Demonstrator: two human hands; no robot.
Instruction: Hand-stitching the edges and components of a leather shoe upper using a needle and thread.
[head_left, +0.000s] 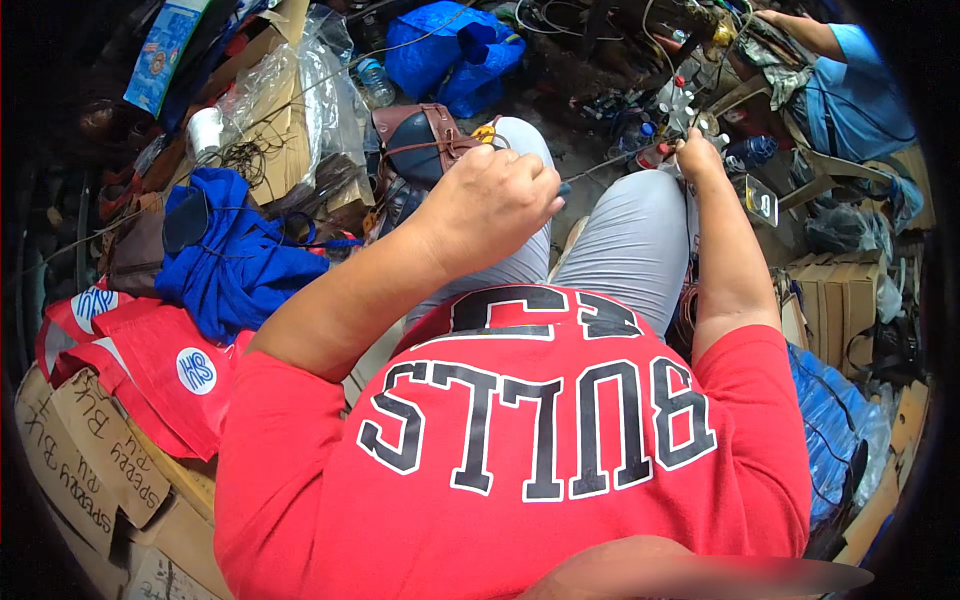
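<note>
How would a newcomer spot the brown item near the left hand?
Find the person's grey trousers. Beside the left knee, just beyond the left hand, sits a brown item. Its dark rounded panel and thin brown lace separate it from the bright blue bag above.

Red shirt on the person: a big row of block letters across the chest, black edged in white, upside down in this view; nearer the hem, a shorter line of large characters in the same colours, partly lost in folds. Left side, red sheeting with two round white patches, each bearing blue lettering; below it, cardboard with handwritten black capitals, set aslant; lower edge, a paler cardboard piece, writing too faint to read; upper left, blue panel, print too small.
</note>
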